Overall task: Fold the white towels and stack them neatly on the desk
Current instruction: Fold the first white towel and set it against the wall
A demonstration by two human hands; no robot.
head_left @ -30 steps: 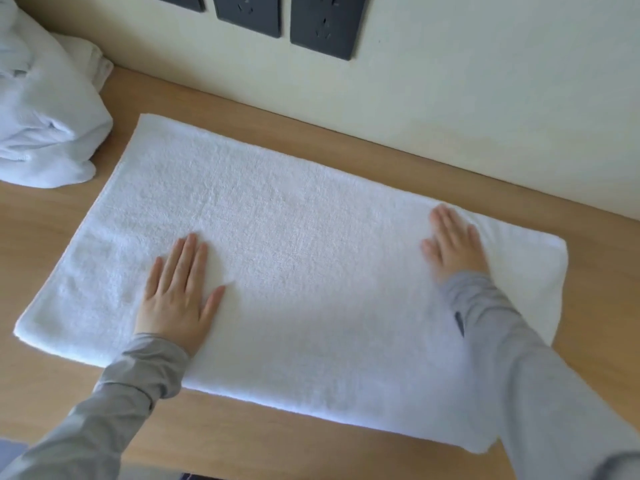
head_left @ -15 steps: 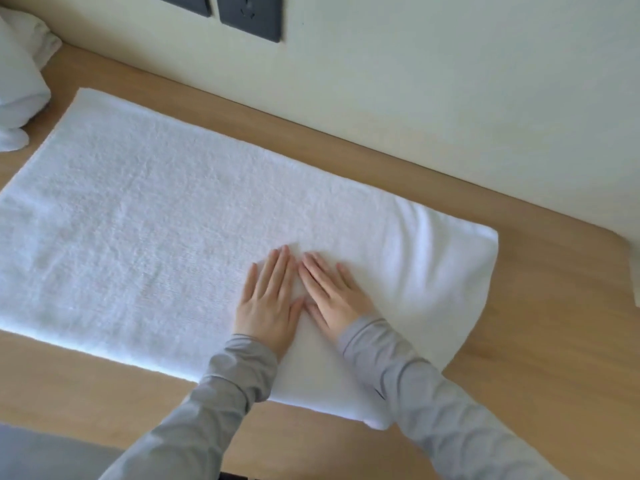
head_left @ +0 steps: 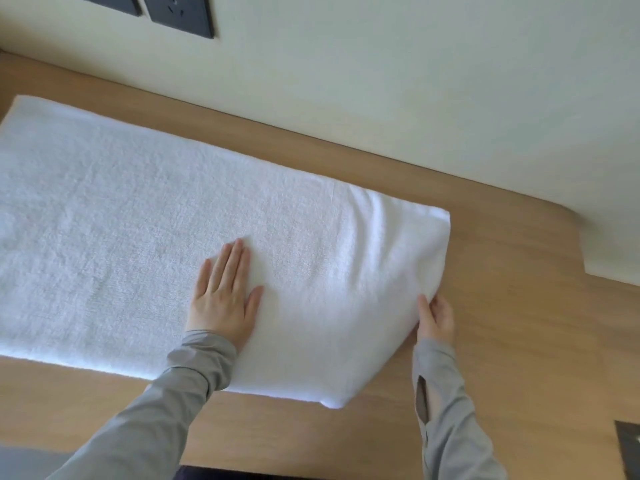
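White towel spread on a wooden desk, one hand flat on it, the other at its right edge.

The pale wall (head_left: pixel 415 81) fills the upper frame; the wooden desk (head_left: pixel 519 323) runs beneath it to the lower right. The white towel (head_left: pixel 121 237) lies flat across the left and centre, running off the left edge. The left hand (head_left: pixel 225 299) presses open-palmed at centre, its grey sleeve (head_left: pixel 166 410) covering the towel's near edge. The right hand (head_left: pixel 436 318) pinches the slightly raised right edge. Two dark wall sockets (head_left: pixel 180 13) sit upper left; a dark metal object (head_left: pixel 628 448) shows at the lower right corner.
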